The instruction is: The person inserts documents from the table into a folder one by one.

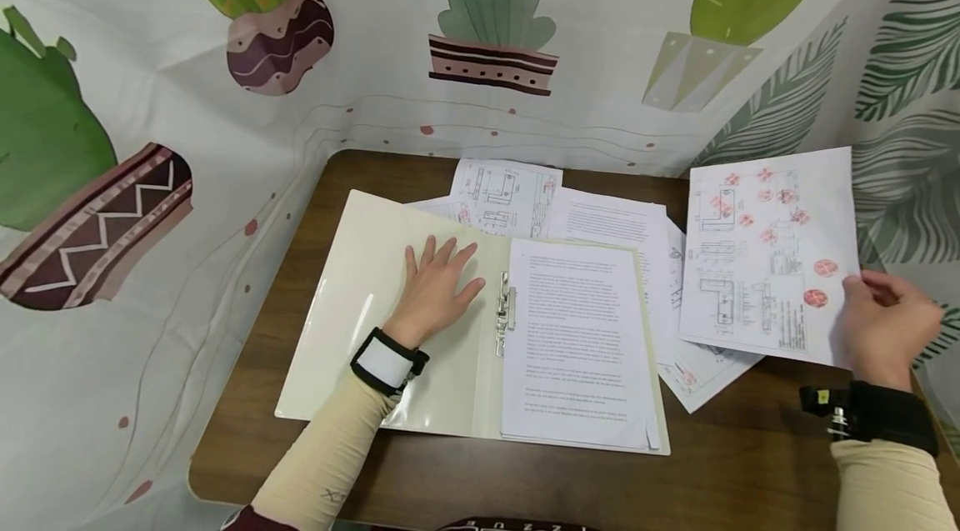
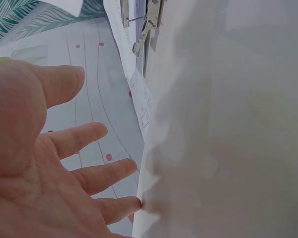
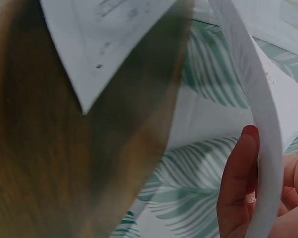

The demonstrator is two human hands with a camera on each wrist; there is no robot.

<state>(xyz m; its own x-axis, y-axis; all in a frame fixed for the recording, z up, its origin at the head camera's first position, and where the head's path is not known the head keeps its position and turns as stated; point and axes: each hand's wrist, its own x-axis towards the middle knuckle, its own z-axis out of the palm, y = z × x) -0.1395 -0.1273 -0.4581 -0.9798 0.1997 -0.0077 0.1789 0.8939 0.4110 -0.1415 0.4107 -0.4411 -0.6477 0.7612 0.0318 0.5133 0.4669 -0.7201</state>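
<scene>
A cream ring binder [image 1: 330,348] lies spread open on the table. Its metal clip [image 1: 504,310] runs along the spine, and a stack of printed pages [image 1: 573,348] sits on the right side. My left hand [image 1: 435,293], fingers spread, is at the binder's left cover; in the left wrist view the little finger [image 2: 121,207] meets the cover. Off to the right, my right hand [image 1: 888,323] pinches the edge of a drawing sheet [image 1: 772,264] with red stamps. The right wrist view shows that sheet [image 3: 268,148] edge-on and bowed between thumb and fingers.
Behind the binder lie loose papers: a drawing [image 1: 506,189], a text page [image 1: 611,218] and a partly covered sheet [image 1: 701,381]. The brown table [image 1: 255,381] meets a cactus-print cloth backdrop [image 1: 375,114] at the rear, with leaf-print cloth [image 1: 911,206] on the right.
</scene>
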